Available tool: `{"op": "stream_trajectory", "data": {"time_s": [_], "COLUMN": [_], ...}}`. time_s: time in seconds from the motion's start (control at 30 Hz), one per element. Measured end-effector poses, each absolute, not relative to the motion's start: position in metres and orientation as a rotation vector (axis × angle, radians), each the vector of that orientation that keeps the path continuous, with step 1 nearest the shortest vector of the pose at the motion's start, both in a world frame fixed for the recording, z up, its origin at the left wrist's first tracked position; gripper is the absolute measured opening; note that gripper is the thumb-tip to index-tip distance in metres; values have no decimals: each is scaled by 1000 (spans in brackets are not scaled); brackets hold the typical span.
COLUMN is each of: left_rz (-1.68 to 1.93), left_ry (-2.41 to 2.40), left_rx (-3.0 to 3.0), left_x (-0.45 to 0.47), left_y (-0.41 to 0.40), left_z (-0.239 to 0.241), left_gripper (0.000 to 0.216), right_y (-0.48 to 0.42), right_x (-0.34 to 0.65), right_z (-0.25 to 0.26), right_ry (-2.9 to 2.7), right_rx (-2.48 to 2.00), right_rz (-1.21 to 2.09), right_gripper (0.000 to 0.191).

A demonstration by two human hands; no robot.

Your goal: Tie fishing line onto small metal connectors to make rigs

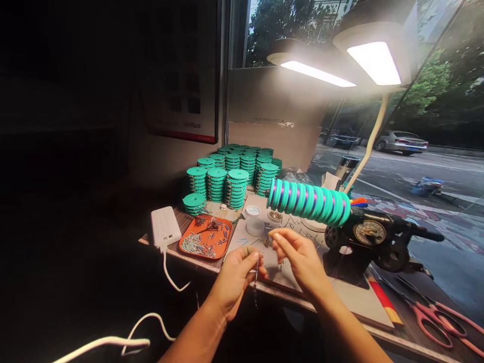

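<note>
My left hand [236, 277] is closed near the table's front edge, thumb pressed to the fingers. From its pinch hangs a thin beaded strand [256, 277] with small blue and silvery pieces. To the right, my right hand [300, 257] is raised over the work surface, thumb and forefinger together; whatever lies between them is too small to name. Small metal bits [280, 264] show just below that hand. Left of both hands lies an orange tray [204, 233] with loose blue, pale and silvery little pieces. A white round roll [255, 227] sits just beyond the hands.
Stacks of green spools [238, 189] stand at the back. A black hand-cranked winder [368, 232] with a row of green spools [308, 201] occupies the right. Scissors [434, 320] lie front right. At the left edge are a white power bank [165, 226] and a cable [166, 267].
</note>
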State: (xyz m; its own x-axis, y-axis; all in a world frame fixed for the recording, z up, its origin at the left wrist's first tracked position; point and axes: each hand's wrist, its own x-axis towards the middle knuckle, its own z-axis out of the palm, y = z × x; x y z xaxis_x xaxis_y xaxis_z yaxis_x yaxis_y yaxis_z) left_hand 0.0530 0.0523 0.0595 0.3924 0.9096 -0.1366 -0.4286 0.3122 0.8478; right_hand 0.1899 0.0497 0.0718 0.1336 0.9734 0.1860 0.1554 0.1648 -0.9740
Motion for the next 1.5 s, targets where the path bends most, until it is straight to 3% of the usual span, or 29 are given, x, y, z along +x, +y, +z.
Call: {"op": "stream_trajectory", "data": {"time_s": [0.23,0.43,0.6,0.87,1.5], "left_rz": [1104,1295,1078,796,667], "left_ry": [892,958,744,571,657], "left_rx": [1028,1267,1329,967,648], "left_x": [56,57,70,73,52], "left_y": [70,58,51,24,-16], "left_z": [46,57,68,62,43], "left_gripper": [22,21,13,28,29], "right_y": [76,56,36,38,36], "right_x": [193,196,200,197,187], "right_z": [71,81,98,91,74], "right_ry": [-1299,-1350,-1265,-997,-930], "right_rx": [-1514,-1506,-1275,-997,-912], "right_rz": [380,319,624,1283,1251], "right_gripper": [11,19,18,24,24]}}
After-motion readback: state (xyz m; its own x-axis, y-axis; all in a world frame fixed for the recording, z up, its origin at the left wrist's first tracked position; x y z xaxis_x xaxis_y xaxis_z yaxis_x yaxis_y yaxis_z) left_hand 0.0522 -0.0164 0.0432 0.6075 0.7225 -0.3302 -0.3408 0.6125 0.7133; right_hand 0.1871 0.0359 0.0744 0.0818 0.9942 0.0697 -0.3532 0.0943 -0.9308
